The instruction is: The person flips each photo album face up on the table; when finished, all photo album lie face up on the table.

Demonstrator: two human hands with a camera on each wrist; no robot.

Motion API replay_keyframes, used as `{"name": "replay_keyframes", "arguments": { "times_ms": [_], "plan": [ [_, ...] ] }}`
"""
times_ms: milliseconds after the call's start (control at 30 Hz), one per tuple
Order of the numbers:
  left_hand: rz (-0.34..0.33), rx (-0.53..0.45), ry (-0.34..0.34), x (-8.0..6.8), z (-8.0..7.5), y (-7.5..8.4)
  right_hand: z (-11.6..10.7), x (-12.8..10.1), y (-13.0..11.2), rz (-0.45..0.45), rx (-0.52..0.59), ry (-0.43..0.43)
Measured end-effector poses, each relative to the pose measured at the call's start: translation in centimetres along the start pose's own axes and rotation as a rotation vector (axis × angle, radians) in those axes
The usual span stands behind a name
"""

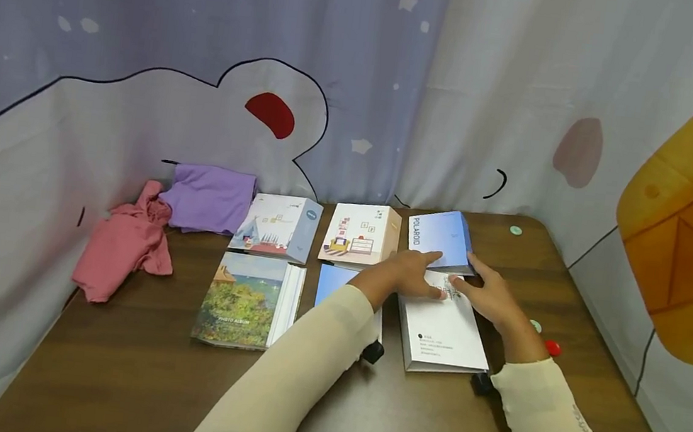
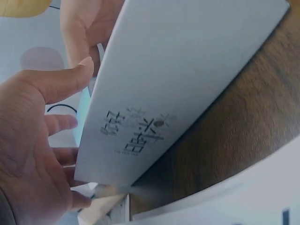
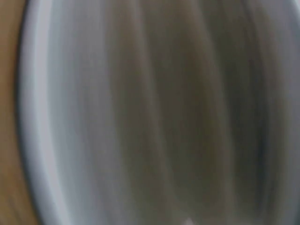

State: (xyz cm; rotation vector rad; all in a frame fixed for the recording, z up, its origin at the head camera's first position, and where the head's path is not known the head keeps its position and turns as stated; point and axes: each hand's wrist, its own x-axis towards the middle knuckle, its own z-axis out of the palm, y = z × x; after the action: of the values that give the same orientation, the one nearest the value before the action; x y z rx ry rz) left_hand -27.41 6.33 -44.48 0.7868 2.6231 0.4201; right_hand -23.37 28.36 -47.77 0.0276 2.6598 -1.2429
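Observation:
A white album (image 1: 445, 334) with small dark print lies at the near right. Both hands are at its far end, beside the blue album (image 1: 441, 232) marked POLAROID. My left hand (image 1: 407, 273) stretches its index finger over the blue album's near part, its thumb over the white one. Opposite it, my right hand (image 1: 490, 294) has its thumb above the white album's far edge and its index finger by the blue album's right corner. In the left wrist view the left fingers lie beside the white album's printed side (image 2: 154, 93). The right wrist view is blurred.
On the brown table (image 1: 129, 376) stand a white album (image 1: 271, 225), a cream album (image 1: 353, 235), a painted photo album (image 1: 241, 297) and a blue one (image 1: 331, 282) partly under the left arm. Purple cloth (image 1: 210, 198) and pink cloth (image 1: 125, 244) lie left; a red button (image 1: 552, 348) lies right.

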Motion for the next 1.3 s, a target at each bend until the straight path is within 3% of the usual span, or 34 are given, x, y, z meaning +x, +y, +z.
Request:
{"name": "replay_keyframes", "arguments": {
  "times_ms": [200,433,600,733,900,1133,1300],
  "plan": [
    [0.031,-0.025,0.019,0.0,0.2,-0.4,0.3,-0.1,-0.2,-0.076,0.101,0.056],
    [0.038,-0.097,0.064,0.2,0.7,-0.9,0.9,-0.1,-0.7,-0.206,0.301,0.189],
    [0.103,-0.147,0.102,0.5,0.9,-1.1,1.1,0.1,-1.2,-0.222,0.405,0.262],
    [0.141,-0.262,0.138,0.8,0.8,-0.9,1.0,-0.2,-1.6,-0.204,0.452,0.296],
    [0.160,-0.351,0.178,0.9,0.1,-0.5,0.9,-0.5,-2.1,-0.202,0.476,0.305],
    [0.155,-0.424,0.265,1.1,-0.2,0.0,1.0,-0.8,-2.9,-0.298,0.548,0.247],
    [0.143,-0.440,0.277,1.1,-0.1,0.1,0.8,-0.9,-2.8,-0.335,0.560,0.234]
  ]
}}
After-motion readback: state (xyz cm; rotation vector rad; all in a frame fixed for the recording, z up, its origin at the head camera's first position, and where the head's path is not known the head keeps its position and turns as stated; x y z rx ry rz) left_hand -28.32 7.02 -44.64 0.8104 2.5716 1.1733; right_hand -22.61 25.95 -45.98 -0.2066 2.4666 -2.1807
